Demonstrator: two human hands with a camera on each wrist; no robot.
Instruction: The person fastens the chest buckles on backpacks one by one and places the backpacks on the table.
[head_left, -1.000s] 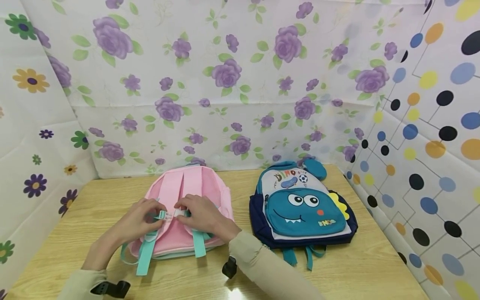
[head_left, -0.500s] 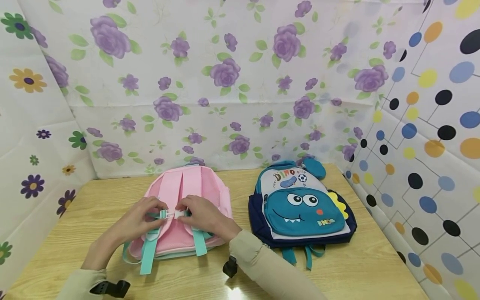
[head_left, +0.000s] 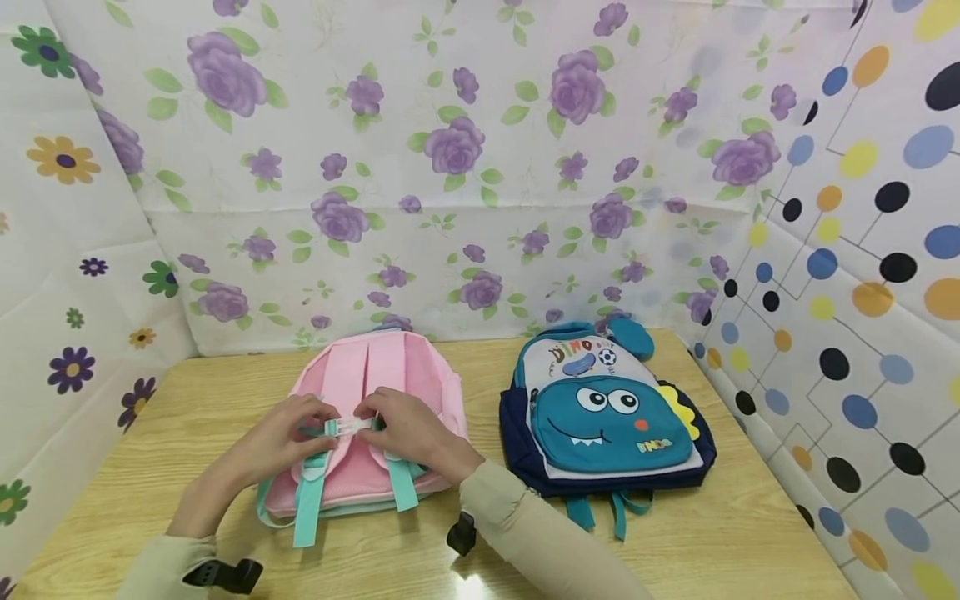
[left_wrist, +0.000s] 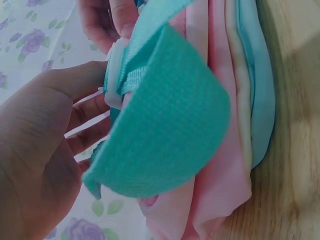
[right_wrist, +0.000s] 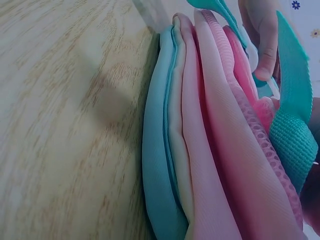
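Observation:
A pink backpack [head_left: 429, 379] lies on its front with its shoulder straps facing up. Across the straps runs a whitish plastic side-release buckle [head_left: 350, 426] on turquoise webbing. My left hand [head_left: 288, 435] pinches the buckle's left half between thumb and fingers. The right half is gripped by my right hand [head_left: 411, 429], whose fingertips cover part of it. The two halves meet in line, with the prongs at the mouth of the other half. In the left wrist view a loose turquoise strap end [left_wrist: 165, 120] hides part of the bag beside the left hand [left_wrist: 40, 125].
A blue dinosaur backpack [head_left: 607, 417] stands to the right on the wooden table [head_left: 390, 558]. Turquoise strap tails [head_left: 309, 512] hang off the pink bag's near edge. Floral cloth [head_left: 465, 233] walls the back, and dotted cloth [head_left: 840, 333] the right side.
The left hand has moved slightly right, bringing the buckle halves from a small gap to meeting end to end. The left strap tail has swung right. The right hand barely moved.

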